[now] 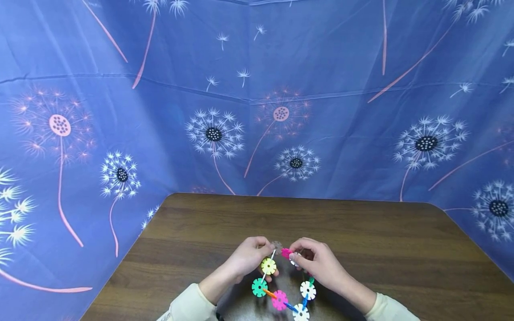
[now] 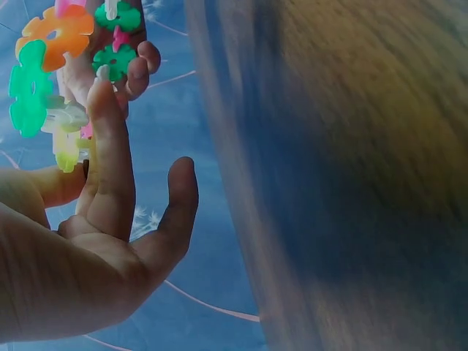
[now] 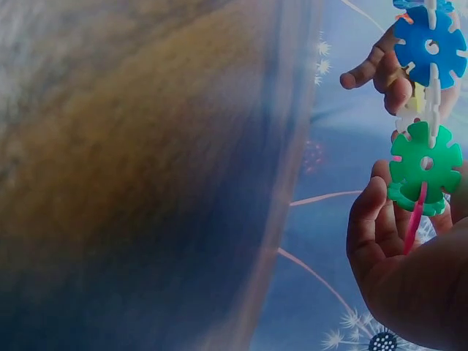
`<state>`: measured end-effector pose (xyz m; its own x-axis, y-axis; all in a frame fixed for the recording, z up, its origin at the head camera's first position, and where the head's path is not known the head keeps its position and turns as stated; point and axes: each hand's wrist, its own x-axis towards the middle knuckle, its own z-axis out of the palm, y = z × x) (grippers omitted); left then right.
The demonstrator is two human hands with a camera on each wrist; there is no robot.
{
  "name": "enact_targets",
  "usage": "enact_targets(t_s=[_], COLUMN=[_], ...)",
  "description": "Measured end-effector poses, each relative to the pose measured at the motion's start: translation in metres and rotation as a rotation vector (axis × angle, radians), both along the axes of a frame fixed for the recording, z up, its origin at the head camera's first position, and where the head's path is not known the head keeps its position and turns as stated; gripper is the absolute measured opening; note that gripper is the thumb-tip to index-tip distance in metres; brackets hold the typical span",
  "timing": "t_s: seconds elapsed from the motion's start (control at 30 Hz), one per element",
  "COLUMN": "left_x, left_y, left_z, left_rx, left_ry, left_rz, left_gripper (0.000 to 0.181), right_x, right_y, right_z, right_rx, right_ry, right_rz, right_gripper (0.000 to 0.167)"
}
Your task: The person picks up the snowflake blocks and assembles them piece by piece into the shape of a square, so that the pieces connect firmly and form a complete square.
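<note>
Both hands hold up a loop of slotted plastic snowflake discs above the table. In the head view my left hand (image 1: 246,259) pinches a greyish see-through disc (image 1: 276,247) at the loop's far side. My right hand (image 1: 324,266) pinches the chain beside a bright pink disc (image 1: 286,253), which meets the greyish one; whether they interlock, I cannot tell. Yellow (image 1: 268,266), green (image 1: 259,287), pink (image 1: 279,300) and white discs (image 1: 308,290) hang nearer me, linked by edge-on pieces. The right wrist view shows a blue disc (image 3: 430,47) and a green disc (image 3: 425,162) near the right palm.
A brown wood-grain table (image 1: 341,223) lies under the hands, its far corners rounded. Blue cloth (image 1: 345,147) printed with dandelions hangs behind it and along its sides.
</note>
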<state>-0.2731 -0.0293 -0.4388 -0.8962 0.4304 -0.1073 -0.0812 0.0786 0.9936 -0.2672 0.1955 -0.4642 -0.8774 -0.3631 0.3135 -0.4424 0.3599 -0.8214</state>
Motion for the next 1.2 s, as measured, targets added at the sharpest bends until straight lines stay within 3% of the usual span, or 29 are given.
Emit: enact_targets(t_s=[0.17, 0.37, 0.63, 0.83, 1.03, 1.2], left_x=[0.002, 0.004, 0.009, 0.012, 0.008, 0.003], left_y=[0.003, 0.004, 0.011, 0.014, 0.013, 0.007], left_z=[-0.001, -0.002, -0.007, -0.005, -0.008, -0.007], left_rx=[0.016, -0.073, 0.044, 0.090, 0.065, 0.067], left_ry=[-0.007, 0.095, 0.105, 0.088, 0.113, 0.130], left_rz=[0.013, 0.085, 0.145, 0.198, 0.206, 0.244], left_gripper=[0.029, 0.032, 0.027, 0.026, 0.027, 0.029], right_x=[0.001, 0.003, 0.008, 0.007, 0.004, 0.005], right_y=[0.000, -0.001, -0.009, -0.014, -0.006, 0.007], right_z=[-0.001, 0.000, -0.003, 0.000, 0.007, 0.010], right_rx=[-0.004, -0.056, -0.235, -0.272, -0.151, -0.238], right_ry=[0.045, 0.086, 0.082, 0.114, 0.069, -0.060], right_rz=[0.015, 0.037, 0.094, 0.088, 0.013, -0.179], right_gripper=[0.007, 0.004, 0.005, 0.005, 0.007, 0.015])
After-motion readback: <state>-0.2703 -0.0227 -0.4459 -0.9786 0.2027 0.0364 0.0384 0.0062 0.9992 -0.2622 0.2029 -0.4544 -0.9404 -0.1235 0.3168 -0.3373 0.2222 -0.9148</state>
